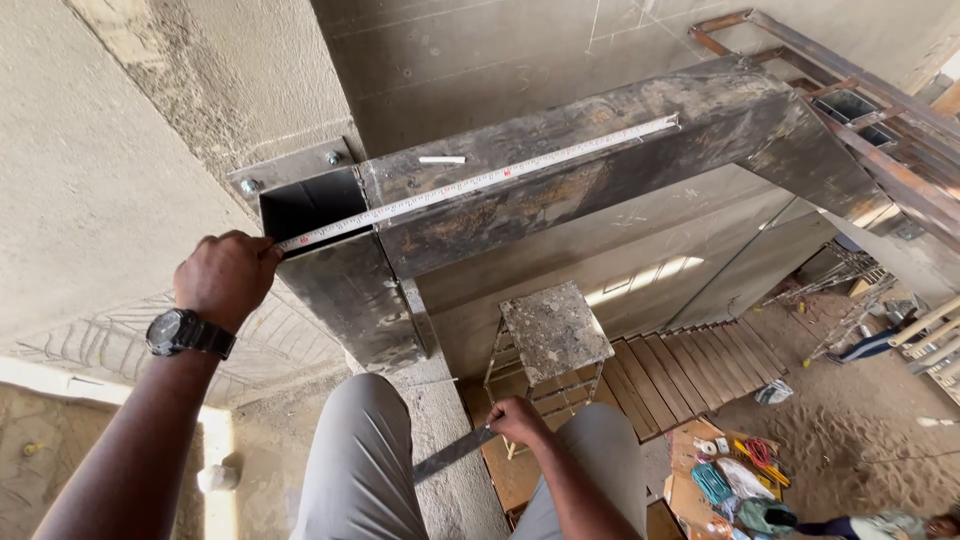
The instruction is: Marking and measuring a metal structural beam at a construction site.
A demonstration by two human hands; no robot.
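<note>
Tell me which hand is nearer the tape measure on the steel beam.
Left. The left hand pins the tape measure at its near end; the right hand is down by the knee, holding a flat metal strip.

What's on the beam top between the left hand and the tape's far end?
Head view: from the left hand the tape crosses an open box end, then runs on the beam top. A white chalk stick lies beside it; otherwise bare.

Single head-worn view, looking steeply down from height, close on steel beam (560,160), floor far below
</note>
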